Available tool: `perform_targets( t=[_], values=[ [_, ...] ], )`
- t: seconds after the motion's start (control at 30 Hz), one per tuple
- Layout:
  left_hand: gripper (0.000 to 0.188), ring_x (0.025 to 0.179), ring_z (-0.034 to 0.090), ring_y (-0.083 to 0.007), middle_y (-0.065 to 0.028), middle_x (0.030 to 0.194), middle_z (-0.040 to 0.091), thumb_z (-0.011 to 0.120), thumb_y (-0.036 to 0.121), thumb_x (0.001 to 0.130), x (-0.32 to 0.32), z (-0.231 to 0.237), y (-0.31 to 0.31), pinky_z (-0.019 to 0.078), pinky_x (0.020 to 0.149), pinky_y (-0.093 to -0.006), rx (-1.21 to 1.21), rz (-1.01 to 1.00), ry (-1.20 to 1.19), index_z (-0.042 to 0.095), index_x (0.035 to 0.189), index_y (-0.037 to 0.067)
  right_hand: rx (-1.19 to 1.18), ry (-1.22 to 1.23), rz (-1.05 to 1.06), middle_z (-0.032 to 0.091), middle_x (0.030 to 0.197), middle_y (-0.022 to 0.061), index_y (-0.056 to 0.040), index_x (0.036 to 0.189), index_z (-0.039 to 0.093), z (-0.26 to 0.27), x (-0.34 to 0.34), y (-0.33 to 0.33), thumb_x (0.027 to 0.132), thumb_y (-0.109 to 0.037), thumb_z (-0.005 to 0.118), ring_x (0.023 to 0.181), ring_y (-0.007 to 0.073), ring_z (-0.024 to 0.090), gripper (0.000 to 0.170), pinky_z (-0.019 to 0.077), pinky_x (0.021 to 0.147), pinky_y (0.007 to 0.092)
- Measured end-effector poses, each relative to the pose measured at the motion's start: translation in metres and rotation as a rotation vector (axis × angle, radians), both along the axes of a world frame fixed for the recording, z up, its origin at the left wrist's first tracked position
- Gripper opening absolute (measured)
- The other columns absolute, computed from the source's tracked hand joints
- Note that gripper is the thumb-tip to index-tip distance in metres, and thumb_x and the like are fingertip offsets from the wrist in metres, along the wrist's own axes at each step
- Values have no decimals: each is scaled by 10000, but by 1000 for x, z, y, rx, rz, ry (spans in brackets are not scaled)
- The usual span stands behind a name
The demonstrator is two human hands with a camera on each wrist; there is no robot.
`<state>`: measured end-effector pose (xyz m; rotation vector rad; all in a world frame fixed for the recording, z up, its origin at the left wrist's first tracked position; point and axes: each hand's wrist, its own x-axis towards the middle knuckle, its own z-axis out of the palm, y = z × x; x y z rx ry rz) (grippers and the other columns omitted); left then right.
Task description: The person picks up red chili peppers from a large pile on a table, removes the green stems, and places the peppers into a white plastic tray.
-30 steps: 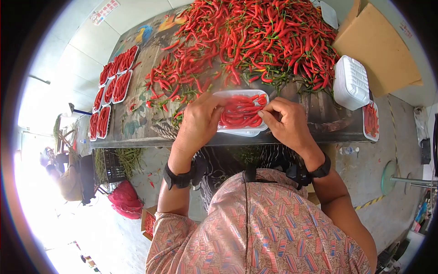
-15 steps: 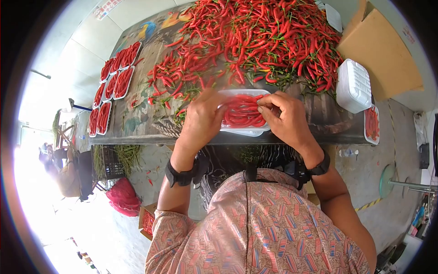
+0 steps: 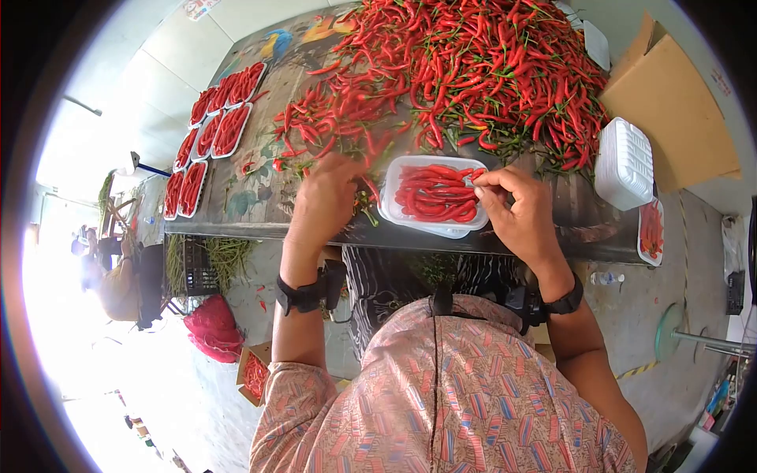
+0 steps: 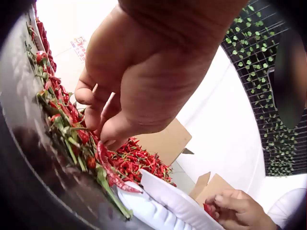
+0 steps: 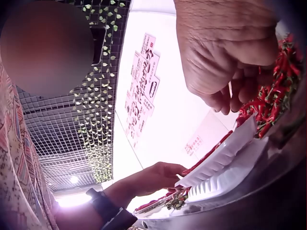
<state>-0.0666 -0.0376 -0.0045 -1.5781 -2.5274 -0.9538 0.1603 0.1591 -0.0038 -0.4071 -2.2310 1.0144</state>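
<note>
A white foam tray, seated on another tray at the table's front edge, holds red chilies laid side by side. At its right end my right hand pinches a red chili between thumb and fingertips; the left wrist view shows this chili as a red bit at the fingers. My left hand is beside the tray's left end, bent over the table. Its thumb and fingertips pinch one slim, wrinkled red chili, which slants down toward the tray. Green stems lie close under this hand.
A large heap of red chilies covers the back of the table. Several filled trays stand at the left. A stack of white trays, a filled tray and a cardboard box are at the right.
My left hand has moved left, off the tray's left end, and now holds a chili beside it. The right hand stays at the tray's right end. The head view has shifted slightly.
</note>
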Motion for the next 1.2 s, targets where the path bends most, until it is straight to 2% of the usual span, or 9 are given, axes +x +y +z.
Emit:
perform_targets(
  t=[0.17,0.47,0.5,0.53,0.87,0.93,1.07,1.17,1.2],
  values=[
    [317,978,645,-367,-151,1048,629,610,-47,809,4,-2,1,511,849,-440,-70,32,65,709,1091,59,12,-5,7,626,762,57,-5,946,701,4,2,-4,866,-24,712,649,121,564,83,448,606,273],
    [193,944,630,-390,-148,1023,608,643,5,820,-5,0,1,507,811,-459,-144,15,95,677,1007,33,36,25,52,631,777,64,-9,934,694,8,-1,-11,858,-14,712,652,129,575,78,452,599,276],
    [193,944,630,-390,-148,1023,608,643,5,820,-7,-1,0,507,811,-459,-139,17,97,677,1007,33,29,30,47,636,766,76,-29,911,696,9,-2,-12,844,-21,707,636,170,592,68,463,592,296],
    [172,904,649,-374,-145,993,627,642,12,830,-9,-1,-1,514,786,-446,-98,45,115,671,999,28,20,35,42,641,754,88,-49,888,699,10,-3,-12,831,-28,703,621,212,609,61,473,585,316],
    [196,842,713,-309,-159,921,720,609,-1,854,-22,-3,-5,554,750,-383,223,218,9,664,1041,21,-45,23,104,698,844,112,-26,934,708,20,-13,-19,857,-45,703,728,197,684,80,518,650,286],
    [207,841,716,-299,-157,928,723,604,-9,852,-24,-7,-5,554,754,-371,250,228,5,671,1047,19,-97,54,137,651,788,58,-1,934,706,18,-17,-21,853,-2,698,709,119,605,81,467,644,262],
    [203,828,722,-232,-134,919,731,608,-21,856,-19,-4,-4,551,751,-336,335,304,-87,690,1039,14,-191,51,165,663,801,56,1,934,706,17,-24,-27,857,-4,698,730,106,613,78,471,647,258],
    [184,813,707,-160,-104,903,733,632,-14,865,-11,2,-1,544,753,-302,448,300,-186,698,1035,12,-69,54,202,674,824,49,10,952,708,14,-31,-29,879,-17,692,737,84,609,80,485,663,240],
    [184,813,707,-160,-104,903,733,632,-14,865,-7,4,-1,544,753,-302,449,301,-186,698,1035,12,-177,14,250,678,839,46,23,983,707,15,-34,-33,895,-24,684,740,80,608,103,490,673,226]
  ],
)
